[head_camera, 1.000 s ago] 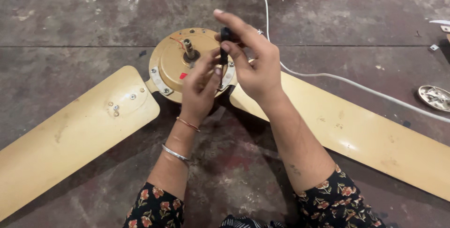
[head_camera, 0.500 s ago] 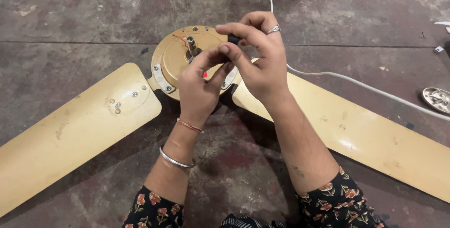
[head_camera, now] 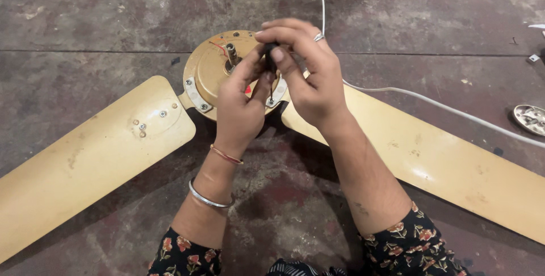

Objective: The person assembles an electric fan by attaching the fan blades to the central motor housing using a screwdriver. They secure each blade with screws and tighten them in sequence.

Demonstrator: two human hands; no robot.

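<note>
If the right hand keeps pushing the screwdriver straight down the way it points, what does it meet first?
Probably the screw on the blade bracket: the right hand holds the screwdriver upright, tip at or just above that screw. Depth is unclear.

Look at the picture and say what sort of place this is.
Probably a repair workshop floor: stained bare concrete, a ceiling fan lying dismantled on it, and a loose metal part nearby. Both hands hold a small screwdriver.

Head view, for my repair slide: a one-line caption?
Both hands, left hand and right hand, hold a black-handled screwdriver upright on a cream metal ceiling fan hub.
</note>
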